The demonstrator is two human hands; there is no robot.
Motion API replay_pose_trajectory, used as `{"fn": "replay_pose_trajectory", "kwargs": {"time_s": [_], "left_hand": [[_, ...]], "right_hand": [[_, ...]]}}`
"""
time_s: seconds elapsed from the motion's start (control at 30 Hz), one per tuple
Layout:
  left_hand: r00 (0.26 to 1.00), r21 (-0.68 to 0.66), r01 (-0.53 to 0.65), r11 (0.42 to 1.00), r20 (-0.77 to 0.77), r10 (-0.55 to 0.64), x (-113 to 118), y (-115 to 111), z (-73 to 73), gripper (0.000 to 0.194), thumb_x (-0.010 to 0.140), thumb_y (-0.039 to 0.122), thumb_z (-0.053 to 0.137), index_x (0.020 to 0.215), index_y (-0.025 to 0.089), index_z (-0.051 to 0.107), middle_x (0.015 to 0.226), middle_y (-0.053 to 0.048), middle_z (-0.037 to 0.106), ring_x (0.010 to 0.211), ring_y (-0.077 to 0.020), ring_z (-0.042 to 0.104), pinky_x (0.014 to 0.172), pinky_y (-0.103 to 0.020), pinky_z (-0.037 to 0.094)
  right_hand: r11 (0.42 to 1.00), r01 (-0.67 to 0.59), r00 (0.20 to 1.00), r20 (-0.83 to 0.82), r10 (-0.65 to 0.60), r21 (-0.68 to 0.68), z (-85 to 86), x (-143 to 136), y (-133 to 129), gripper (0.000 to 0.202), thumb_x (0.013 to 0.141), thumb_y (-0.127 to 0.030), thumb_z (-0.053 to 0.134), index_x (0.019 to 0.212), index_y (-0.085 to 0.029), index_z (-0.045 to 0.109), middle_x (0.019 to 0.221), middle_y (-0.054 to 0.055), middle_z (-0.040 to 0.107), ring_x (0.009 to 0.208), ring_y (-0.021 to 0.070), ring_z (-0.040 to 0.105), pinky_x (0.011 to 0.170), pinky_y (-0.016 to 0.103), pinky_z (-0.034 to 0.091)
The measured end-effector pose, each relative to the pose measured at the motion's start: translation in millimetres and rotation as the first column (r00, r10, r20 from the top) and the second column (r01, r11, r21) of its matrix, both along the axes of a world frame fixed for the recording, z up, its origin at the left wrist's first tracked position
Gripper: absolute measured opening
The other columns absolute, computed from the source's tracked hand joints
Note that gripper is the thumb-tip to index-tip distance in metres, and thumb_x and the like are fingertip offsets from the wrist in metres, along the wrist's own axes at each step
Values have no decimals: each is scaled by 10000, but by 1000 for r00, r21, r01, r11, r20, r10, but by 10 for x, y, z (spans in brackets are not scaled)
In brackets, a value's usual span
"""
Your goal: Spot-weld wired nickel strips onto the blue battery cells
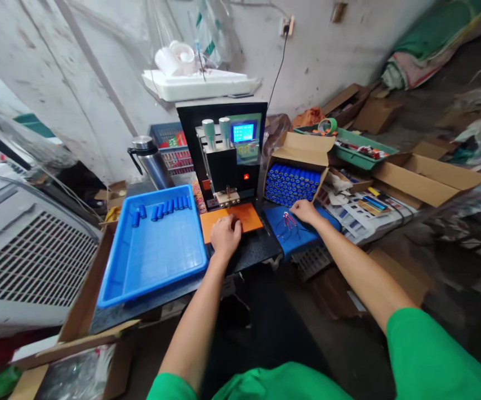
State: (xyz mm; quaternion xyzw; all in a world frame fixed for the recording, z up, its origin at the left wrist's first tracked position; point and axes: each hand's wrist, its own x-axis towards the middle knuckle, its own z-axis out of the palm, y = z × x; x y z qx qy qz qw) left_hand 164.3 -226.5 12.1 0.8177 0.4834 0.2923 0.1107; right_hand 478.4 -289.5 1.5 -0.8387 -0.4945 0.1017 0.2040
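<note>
My left hand point(226, 236) rests on the orange board point(251, 218), just below the electrode tips of a black spot-welding machine point(220, 166) with a lit blue screen. Its fingers are curled, and whatever they hold is hidden. To the right, my right hand point(305, 212) has its fingertips together beside a small bunch of red and black wires point(288, 222) on a blue cloth point(302, 238). What is between those fingertips is too small to tell. Behind that hand a cardboard box holds many blue cylindrical cells point(292, 182).
A blue tray point(163, 280) with several blue cells point(165, 208) stands at the left. Behind it are a steel flask point(153, 161) and a basket. Green tray point(355, 153) and open carton point(430, 175) lie right; a foam shelf point(199, 86) overhangs the machine.
</note>
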Motion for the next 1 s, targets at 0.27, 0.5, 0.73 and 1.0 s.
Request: {"fn": "replay_pose_trajectory", "kwargs": {"time_s": [0.27, 0.5, 0.73, 1.0], "left_hand": [[1000, 16, -17, 1000, -13, 17, 8, -7, 20, 315, 947, 361, 511, 1163, 214, 687, 1112, -75, 736, 1064, -260, 646, 880, -371, 461], [1000, 7, -23, 1000, 11, 23, 19, 2, 18, 303, 946, 357, 515, 1160, 225, 685, 1116, -57, 740, 1061, -253, 646, 876, -364, 460], [999, -27, -44, 999, 15, 45, 18, 13, 20, 295, 938, 373, 525, 1142, 237, 690, 1096, -60, 737, 1065, -248, 648, 869, -351, 461], [999, -50, -18, 999, 41, 20, -25, -4, 22, 287, 925, 379, 540, 1108, 225, 698, 1070, -75, 734, 1035, -237, 654, 879, -333, 466]], "right_hand": [[980, 132, 991, -6, -134, -149, -84, -208, 115, 340, 832, -393, 681, 859, -69, 782, 766, 176, 738, 839, 279, 711, 666, 272, 459], [970, 208, 970, -101, -221, -129, -186, -196, 168, 291, 791, -335, 696, 871, -66, 775, 860, 202, 752, 932, 297, 719, 703, 276, 482], [911, 364, 724, -674, -146, 194, -205, -229, 14, 313, 777, -331, 689, 543, -192, 536, 393, -25, 444, 400, 122, 470, 420, 225, 343], [683, 465, 589, -773, 236, 563, -12, -580, -202, 459, 682, -585, 779, 690, -181, 564, 461, -55, 486, 375, 62, 402, 348, 172, 290]]}}
